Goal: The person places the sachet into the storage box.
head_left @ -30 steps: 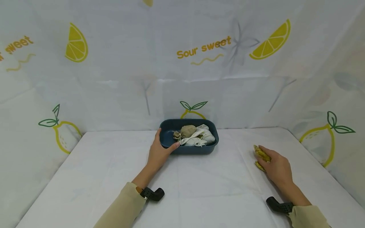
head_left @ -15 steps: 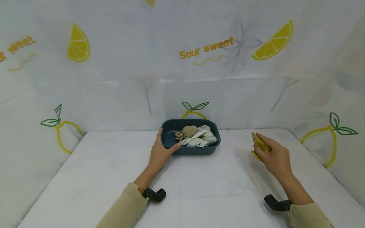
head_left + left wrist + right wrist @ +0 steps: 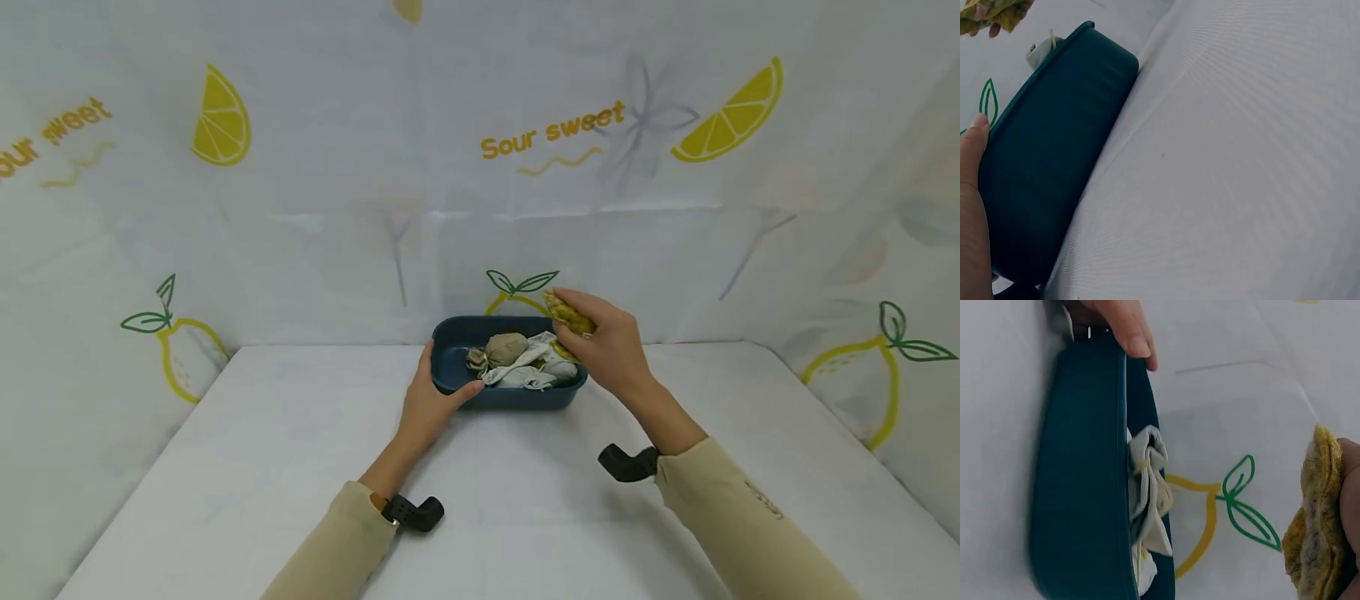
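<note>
A dark blue plastic tub (image 3: 517, 401) stands at the back of the table. My left hand (image 3: 431, 408) grips its left end, thumb on the near rim and fingers along the left side. Inside lie a tan cloth bundle (image 3: 507, 348) and crumpled white cloth (image 3: 528, 377). Over the tub's right end, my right hand (image 3: 611, 346) pinches a crumpled, mottled yellow cloth (image 3: 567, 314). In the right wrist view this yellow cloth (image 3: 1322, 519) looks fuzzy and folded, held above the tub's rim. Its lower end partly covers the white cloth in the head view.
A white cloth covers the table (image 3: 300, 467). Directly behind the tub hangs a white curtain (image 3: 337, 250) printed with lemons and lettering. Black wrist devices (image 3: 416, 514) sit on both forearms.
My right hand has lifted the yellow cloth off the right side of the table and carried it left to above the tub. The left hand keeps its hold; the view has shifted slightly.
</note>
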### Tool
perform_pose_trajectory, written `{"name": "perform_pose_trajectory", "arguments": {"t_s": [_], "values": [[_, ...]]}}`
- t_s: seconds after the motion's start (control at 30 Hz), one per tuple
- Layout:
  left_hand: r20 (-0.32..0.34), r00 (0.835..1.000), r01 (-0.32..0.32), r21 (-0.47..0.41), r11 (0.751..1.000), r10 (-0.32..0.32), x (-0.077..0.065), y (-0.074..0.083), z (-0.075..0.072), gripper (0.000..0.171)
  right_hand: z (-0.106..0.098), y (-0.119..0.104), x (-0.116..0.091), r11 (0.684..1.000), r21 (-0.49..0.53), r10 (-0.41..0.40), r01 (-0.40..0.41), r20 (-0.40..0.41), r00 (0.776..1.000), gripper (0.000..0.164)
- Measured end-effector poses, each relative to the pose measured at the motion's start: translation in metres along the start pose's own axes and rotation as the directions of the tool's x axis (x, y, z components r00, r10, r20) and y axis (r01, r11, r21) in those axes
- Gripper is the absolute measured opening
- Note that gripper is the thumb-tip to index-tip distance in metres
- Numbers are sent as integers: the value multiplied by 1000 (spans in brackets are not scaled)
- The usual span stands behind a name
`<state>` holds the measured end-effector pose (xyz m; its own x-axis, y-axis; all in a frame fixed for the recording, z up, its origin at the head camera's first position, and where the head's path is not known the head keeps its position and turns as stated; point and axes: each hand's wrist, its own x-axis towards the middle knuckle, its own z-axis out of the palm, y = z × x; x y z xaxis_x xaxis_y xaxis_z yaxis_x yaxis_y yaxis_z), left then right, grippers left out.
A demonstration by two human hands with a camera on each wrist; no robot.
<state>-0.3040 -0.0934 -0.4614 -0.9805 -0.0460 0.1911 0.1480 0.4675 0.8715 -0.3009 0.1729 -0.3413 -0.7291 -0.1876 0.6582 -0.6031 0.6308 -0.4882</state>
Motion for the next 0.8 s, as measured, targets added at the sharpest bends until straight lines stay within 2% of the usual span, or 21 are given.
{"name": "perform_pose_trajectory", "arguments": {"t_s": [0.17,0.3,0.47,0.53,0.6,0.67,0.8], "values": [[6,1000,-29,28,999,29,2,-1,-1,113,31,-12,17,999,47,-26,23,76,997,46],[13,999,-35,23,999,34,2,-2,-2,116,56,-14,24,998,25,-56,54,131,990,46],[11,1000,-21,12,1000,21,2,-5,-1,117,87,-13,26,996,-16,-80,86,226,971,47],[11,1000,-15,11,1000,15,3,-5,0,118,98,-12,26,996,-27,-74,85,282,956,48],[8,1000,-20,11,1000,20,3,-5,0,118,107,-11,25,997,-46,-47,68,357,933,49],[12,1000,-18,8,1000,18,3,-5,-1,118,114,-10,25,996,-74,-13,52,447,894,50],[13,1000,-9,1,1000,9,2,-4,-3,118,121,-7,27,989,-133,38,57,618,786,49]]}}
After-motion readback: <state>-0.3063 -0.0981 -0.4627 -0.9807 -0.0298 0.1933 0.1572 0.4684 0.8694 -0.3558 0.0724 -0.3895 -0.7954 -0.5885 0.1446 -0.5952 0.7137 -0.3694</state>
